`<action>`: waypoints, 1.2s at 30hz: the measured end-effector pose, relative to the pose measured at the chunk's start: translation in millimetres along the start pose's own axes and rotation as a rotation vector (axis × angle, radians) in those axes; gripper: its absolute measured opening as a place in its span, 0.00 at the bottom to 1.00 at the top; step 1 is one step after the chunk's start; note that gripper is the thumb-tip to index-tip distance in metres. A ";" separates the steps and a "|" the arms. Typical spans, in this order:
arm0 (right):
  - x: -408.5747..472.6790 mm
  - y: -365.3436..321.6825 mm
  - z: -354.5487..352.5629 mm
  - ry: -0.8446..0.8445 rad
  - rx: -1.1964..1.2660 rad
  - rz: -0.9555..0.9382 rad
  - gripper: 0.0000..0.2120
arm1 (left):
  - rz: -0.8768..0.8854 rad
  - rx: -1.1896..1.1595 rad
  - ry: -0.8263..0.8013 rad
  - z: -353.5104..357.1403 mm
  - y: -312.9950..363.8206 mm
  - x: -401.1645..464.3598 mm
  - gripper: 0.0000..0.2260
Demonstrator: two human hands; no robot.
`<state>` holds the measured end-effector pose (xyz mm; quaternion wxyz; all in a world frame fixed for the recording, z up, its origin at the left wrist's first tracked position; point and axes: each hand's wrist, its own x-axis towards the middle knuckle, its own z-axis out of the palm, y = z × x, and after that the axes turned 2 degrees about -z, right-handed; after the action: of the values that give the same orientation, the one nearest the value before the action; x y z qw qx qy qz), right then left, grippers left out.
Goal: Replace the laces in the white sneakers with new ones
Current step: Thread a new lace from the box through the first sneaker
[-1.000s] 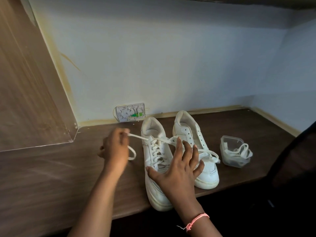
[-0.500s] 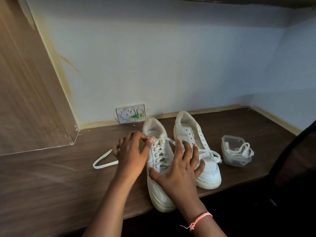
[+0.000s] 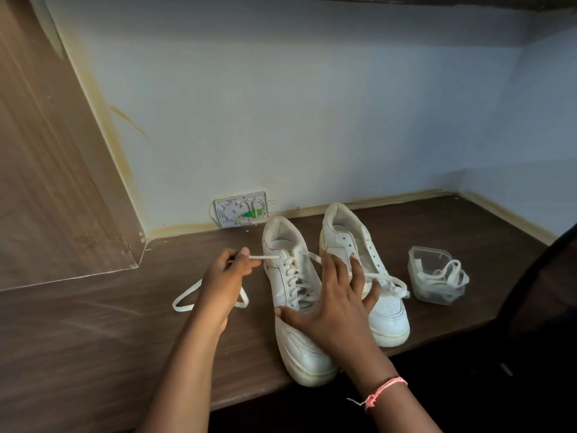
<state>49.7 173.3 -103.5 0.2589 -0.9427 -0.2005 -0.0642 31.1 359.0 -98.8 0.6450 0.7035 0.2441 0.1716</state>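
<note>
Head view, working from the left: a wood panel (image 3: 46, 170) leans along the wall, and the brown shelf (image 3: 93, 339) runs across to the corner. My left hand (image 3: 226, 276) sits just left of the near sneaker (image 3: 296, 307), its fingers curled into a pinch on the lace (image 3: 268, 257) where the lace leaves the top eyelet; the free length loops on the shelf beside and under my wrist. A small white wall box (image 3: 241, 209) sits behind, at the shelf's back edge.

My right hand (image 3: 335, 304) lies spread and flat over the near sneaker's tongue and lower lacing, fingers straight, holding nothing, simply pressing the shoe down. Its outer fingers reach across onto the far sneaker (image 3: 368, 270), which stands just beside the first and already looks partly unlaced, a loose lace trailing over its toe. To the right, well apart from my hands, a clear plastic tub (image 3: 437, 276) holds a bundle of white laces, which I take for the new ones.

I judge this the unlacing stage for the near shoe. To do it well I would draw the lace out sideways, in line with the eyelet, rather than upward, so that the shoe does not lift. The pressing hand should shift toward the toe, off the crossings, or it will pin the rows I need to slacken. Work one crossing at a time; a hard tug could drag the shoe off the front edge, which its toe already overhangs.
</note>
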 end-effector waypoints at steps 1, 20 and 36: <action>3.1 1.2 -1.7 -0.008 0.033 -0.021 0.55 | 0.020 0.081 0.003 -2.4 -1.1 -0.1 0.10; 16.6 28.6 -66.2 0.296 -0.182 0.090 0.06 | -0.178 0.341 -0.228 -1.5 23.0 -28.2 0.20; 52.4 -14.6 -63.0 0.089 1.394 0.238 0.10 | 0.151 -0.443 0.016 23.8 45.8 -16.3 0.10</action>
<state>90.3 170.5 -30.9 0.8153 -0.5694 -0.0796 0.0694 36.6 328.0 -54.8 0.7670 0.5596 0.1523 0.2746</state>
